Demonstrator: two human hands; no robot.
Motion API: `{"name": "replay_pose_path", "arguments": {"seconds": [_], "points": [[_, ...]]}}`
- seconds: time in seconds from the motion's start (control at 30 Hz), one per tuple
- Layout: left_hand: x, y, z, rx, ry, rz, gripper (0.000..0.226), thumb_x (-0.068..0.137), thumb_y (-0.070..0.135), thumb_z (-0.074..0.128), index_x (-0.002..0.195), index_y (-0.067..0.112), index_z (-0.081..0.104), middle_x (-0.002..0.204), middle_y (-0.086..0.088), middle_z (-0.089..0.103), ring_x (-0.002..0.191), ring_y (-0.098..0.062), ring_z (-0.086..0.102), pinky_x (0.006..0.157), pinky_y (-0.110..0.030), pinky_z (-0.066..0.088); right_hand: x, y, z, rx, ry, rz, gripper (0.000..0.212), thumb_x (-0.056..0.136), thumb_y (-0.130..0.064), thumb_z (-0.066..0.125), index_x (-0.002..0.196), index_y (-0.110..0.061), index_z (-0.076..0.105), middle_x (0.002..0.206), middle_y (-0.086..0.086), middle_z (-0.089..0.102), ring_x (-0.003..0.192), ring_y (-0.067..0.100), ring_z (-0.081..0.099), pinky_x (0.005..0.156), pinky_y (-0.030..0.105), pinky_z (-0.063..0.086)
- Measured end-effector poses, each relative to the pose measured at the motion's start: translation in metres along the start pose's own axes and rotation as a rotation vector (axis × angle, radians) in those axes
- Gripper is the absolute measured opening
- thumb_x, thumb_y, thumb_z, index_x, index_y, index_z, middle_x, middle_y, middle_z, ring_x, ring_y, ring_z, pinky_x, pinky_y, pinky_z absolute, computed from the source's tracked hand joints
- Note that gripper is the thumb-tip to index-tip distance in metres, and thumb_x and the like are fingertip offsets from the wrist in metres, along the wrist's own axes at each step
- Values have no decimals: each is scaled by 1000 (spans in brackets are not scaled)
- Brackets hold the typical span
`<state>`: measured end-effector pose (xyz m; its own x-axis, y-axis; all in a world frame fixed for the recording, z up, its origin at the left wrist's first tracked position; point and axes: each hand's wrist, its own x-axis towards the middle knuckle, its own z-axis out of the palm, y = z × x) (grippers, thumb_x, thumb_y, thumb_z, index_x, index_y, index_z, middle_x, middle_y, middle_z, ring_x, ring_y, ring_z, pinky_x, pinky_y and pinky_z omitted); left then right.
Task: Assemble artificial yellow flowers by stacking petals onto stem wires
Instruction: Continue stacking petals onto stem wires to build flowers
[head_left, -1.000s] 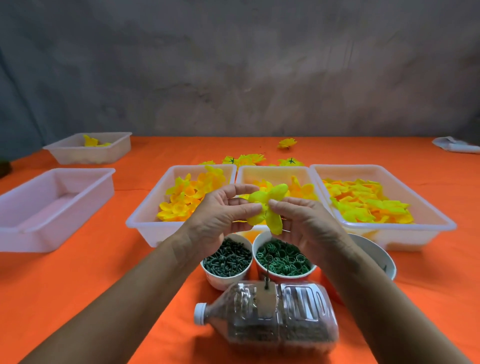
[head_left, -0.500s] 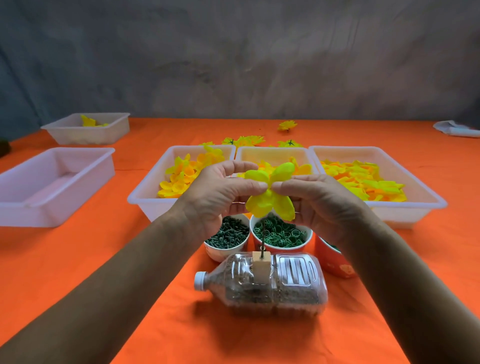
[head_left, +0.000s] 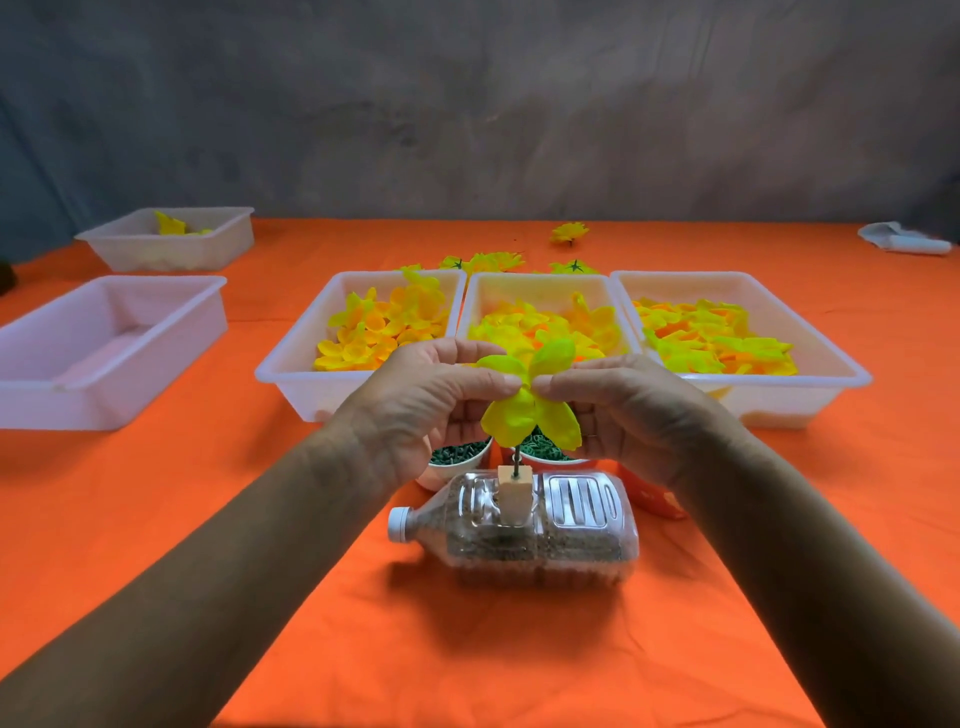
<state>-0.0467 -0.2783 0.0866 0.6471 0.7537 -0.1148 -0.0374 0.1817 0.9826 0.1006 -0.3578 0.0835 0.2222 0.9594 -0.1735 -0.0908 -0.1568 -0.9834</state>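
Fingertips (head_left: 511, 383) of left hand (head_left: 436, 400) and right hand (head_left: 623, 410) pinch yellow petal layer (head_left: 527, 410) at centre, above stem wire (head_left: 516, 466) at 12 o'clock of bottle (head_left: 519, 525). Keep centre hole over wire tip, lower straight.

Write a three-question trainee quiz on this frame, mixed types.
1. True or false: both hands, left and right, pinch the yellow petal piece.
2. How many white trays in the row behind the hands hold petals? A) one B) three C) five
3. Fill in: the stem wire stands in a small block on a plastic ____ lying on its side.

Key: 1 true; 2 B; 3 bottle.
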Motion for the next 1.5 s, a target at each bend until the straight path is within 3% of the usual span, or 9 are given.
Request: {"name": "replay_pose_path", "arguments": {"seconds": [0.13,0.27,0.47,0.6,0.87,0.97,1.07,1.2,1.5], "points": [[-5,-7,1,-19,9,-39,52,52,12,71,104,9,61,68,-3,70,53,-12,63,49,-21,50,-2,3,3,-31,15,33,2,82,-6,64,81,-5,66,83,16,67,67,24,62,62,30,53],[-8,-13,2,-42,24,-63,37,64,3,71,99,9,61,68,-4,70,51,-11,63,47,-20,51,-5,8,4,-56,17,63,5,82,-7,64,86,-4,65,93,20,67,80,29,63,84,46,52],[-8,-14,0,-26,143,0,10,87,8,60,96,13,59,68,-1,66,49,-8,59,45,-18,48,-6,-3,-8,90,64,59,7,85,-12,58,79,-14,61,57,-1,64,46,7,57,45,16,47],[-15,-31,-3,95,212,110,19,81,-4,64,96,9,62,80,-3,62,52,-2,59,49,-16,49,-5,-3,-18,188,104,70,8,84,-13,58,77,-15,60,53,-2,62,44,7,57,45,17,47],[-12,-43,6,153,194,282,14,77,9,74,69,21,73,64,3,64,54,-3,54,51,-14,45,-3,-3,-4,212,60,82,10,87,-11,57,77,-13,60,55,0,61,43,7,55,44,16,45],[-10,-41,8,97,159,257,7,73,16,76,79,16,72,64,4,63,56,-5,55,54,-17,45,-2,-4,3,154,55,41,8,85,-10,59,78,-13,62,56,-1,62,44,6,56,43,15,45],[-10,-42,9,18,134,229,21,59,26,76,76,15,71,64,1,64,56,-8,55,56,-20,46,-2,-2,7,56,72,6,8,82,-9,63,75,-13,63,57,-1,61,47,7,56,42,17,45],[-8,-42,9,-25,137,201,7,70,13,75,73,18,71,60,3,65,53,-7,58,54,-18,49,-2,-1,10,-27,101,-33,14,80,-8,67,67,-12,63,57,-1,62,49,8,55,44,20,45],[-6,-44,10,-95,142,186,18,77,1,70,73,18,71,65,2,69,54,-8,61,57,-22,53,4,1,14,-171,212,-78,12,75,-12,74,69,-11,64,73,5,63,71,18,56,57,27,41]]}}
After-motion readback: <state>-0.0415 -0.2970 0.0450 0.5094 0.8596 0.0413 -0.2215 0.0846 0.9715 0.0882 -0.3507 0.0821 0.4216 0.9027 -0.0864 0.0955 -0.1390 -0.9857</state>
